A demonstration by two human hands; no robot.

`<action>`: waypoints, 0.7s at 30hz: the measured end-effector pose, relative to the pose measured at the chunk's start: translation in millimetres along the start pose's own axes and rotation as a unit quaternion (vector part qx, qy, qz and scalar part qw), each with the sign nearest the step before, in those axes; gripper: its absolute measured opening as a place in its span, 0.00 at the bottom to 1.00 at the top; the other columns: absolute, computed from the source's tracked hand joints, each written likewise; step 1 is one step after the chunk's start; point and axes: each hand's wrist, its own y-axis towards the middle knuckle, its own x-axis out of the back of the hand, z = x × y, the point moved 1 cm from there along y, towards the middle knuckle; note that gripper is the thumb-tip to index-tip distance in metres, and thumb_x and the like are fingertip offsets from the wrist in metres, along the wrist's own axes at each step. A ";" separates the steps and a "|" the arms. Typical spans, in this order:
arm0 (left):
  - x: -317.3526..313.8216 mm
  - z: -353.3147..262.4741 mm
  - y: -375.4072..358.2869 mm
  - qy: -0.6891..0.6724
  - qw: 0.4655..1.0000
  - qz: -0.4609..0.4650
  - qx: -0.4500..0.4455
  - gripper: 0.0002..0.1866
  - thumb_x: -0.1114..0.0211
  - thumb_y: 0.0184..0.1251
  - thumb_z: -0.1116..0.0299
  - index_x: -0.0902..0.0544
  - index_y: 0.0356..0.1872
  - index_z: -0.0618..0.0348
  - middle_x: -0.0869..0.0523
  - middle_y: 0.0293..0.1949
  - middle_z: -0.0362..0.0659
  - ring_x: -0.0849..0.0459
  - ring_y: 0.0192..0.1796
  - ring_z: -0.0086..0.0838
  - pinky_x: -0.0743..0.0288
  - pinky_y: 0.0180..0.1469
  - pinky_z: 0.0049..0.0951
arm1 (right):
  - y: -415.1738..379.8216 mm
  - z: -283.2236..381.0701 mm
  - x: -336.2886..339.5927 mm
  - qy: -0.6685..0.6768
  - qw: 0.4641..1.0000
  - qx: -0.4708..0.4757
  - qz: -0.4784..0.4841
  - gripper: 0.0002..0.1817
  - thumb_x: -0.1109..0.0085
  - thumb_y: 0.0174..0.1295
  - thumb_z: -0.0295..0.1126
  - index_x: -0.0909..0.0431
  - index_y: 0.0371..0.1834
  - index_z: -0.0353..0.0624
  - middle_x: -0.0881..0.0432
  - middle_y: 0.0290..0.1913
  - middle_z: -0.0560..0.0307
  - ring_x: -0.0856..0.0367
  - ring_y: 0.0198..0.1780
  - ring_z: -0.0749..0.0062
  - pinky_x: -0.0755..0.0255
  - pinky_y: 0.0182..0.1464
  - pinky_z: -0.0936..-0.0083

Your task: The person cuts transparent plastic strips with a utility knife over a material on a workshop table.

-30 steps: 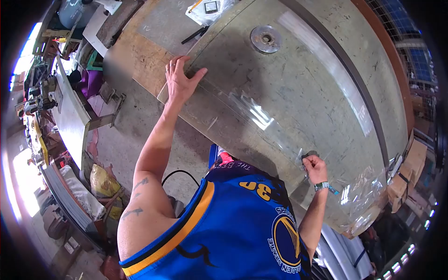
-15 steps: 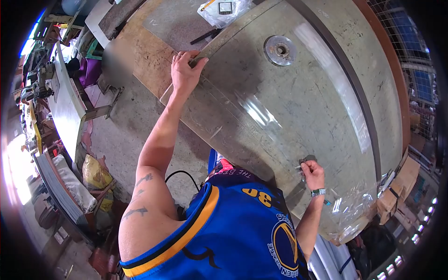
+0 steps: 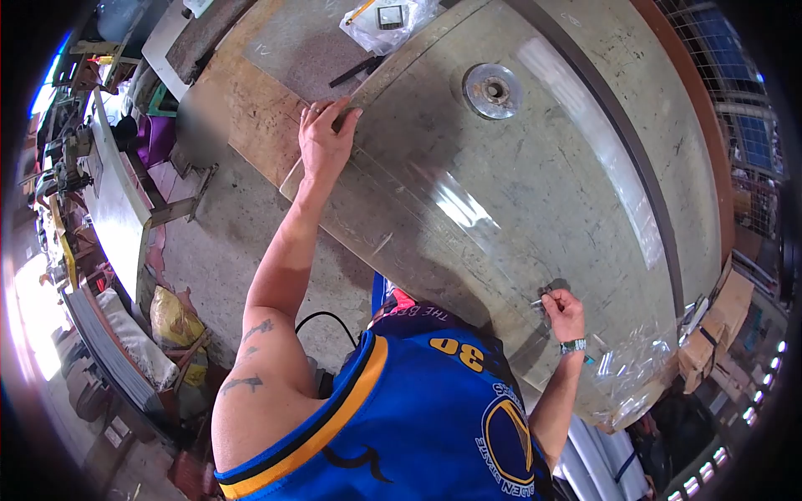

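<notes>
A clear, scuffed plastic sheet (image 3: pixel 468 204) lies across the work table, with glare along its middle. My left hand (image 3: pixel 327 142) is at its left edge, thumb and fingers closed on the rim; a ring shows on one finger. Lower right, above the sheet, my right hand (image 3: pixel 565 314) pinches a small slim piece with a pale, shiny end (image 3: pixel 537 302) between thumb and forefinger. What kind of piece it is, I cannot make out. A dark shadow falls beside that hand. On the sheet farther back sits a round metal disc (image 3: pixel 493 91) with a hole in its centre.
A clear plastic bag (image 3: pixel 388 23) and a black slim tool (image 3: pixel 355 72) lie at the back, near a brown board (image 3: pixel 251 108). Along the right runs a dark curved strip (image 3: pixel 622 125). Cardboard (image 3: pixel 714 334) stands lower right. Another bench (image 3: pixel 117 192) is at left.
The view has shifted slightly, so the table and disc appear a little farther left. Both hands keep almost the same places and grips.
</notes>
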 end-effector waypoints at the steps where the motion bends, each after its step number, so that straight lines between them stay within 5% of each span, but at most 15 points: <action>1: 0.1 -1.1 0.2 0.002 1.000 -0.003 -0.006 0.15 0.22 0.61 0.63 0.08 0.48 0.56 0.11 0.43 0.47 0.15 0.48 0.44 0.22 0.56 0.42 | 0.0 -1.8 0.4 0.000 1.000 0.001 0.000 0.08 0.31 0.70 0.31 0.17 0.38 0.37 0.17 0.28 0.68 0.26 0.28 0.86 0.29 0.32 0.81; 7: 2.8 3.5 0.4 0.086 0.994 0.024 -0.059 0.14 0.26 0.68 0.58 0.07 0.47 0.52 0.07 0.41 0.43 0.11 0.45 0.40 0.19 0.52 0.41 | -7.8 -10.3 19.5 -0.100 0.987 0.122 -0.014 0.14 0.31 0.69 0.39 0.21 0.32 0.42 0.26 0.24 0.60 0.30 0.28 0.73 0.31 0.33 0.69; 13: -10.1 26.4 3.3 0.098 0.988 0.064 -0.102 0.19 0.30 0.73 0.56 0.08 0.51 0.61 0.07 0.48 0.52 0.08 0.49 0.43 0.16 0.52 0.38 | -42.8 -53.3 60.7 -0.175 0.980 0.014 -0.090 0.15 0.30 0.66 0.42 0.17 0.36 0.41 0.15 0.29 0.50 0.16 0.31 0.60 0.23 0.37 0.62; 18: -6.2 10.5 1.8 0.089 0.993 0.072 -0.036 0.21 0.31 0.73 0.55 0.09 0.54 0.62 0.08 0.49 0.54 0.09 0.50 0.45 0.19 0.55 0.40 | -48.6 -85.5 83.7 -0.146 0.981 -0.078 -0.104 0.15 0.28 0.64 0.42 0.15 0.35 0.40 0.12 0.33 0.47 0.13 0.35 0.54 0.21 0.40 0.61; 21: -6.2 8.9 1.8 0.096 0.991 0.076 -0.049 0.20 0.31 0.73 0.55 0.09 0.54 0.62 0.08 0.49 0.53 0.10 0.51 0.45 0.20 0.56 0.41 | -46.5 -102.7 90.2 -0.184 0.975 -0.021 -0.119 0.15 0.28 0.64 0.42 0.15 0.35 0.41 0.12 0.33 0.47 0.13 0.36 0.54 0.21 0.41 0.61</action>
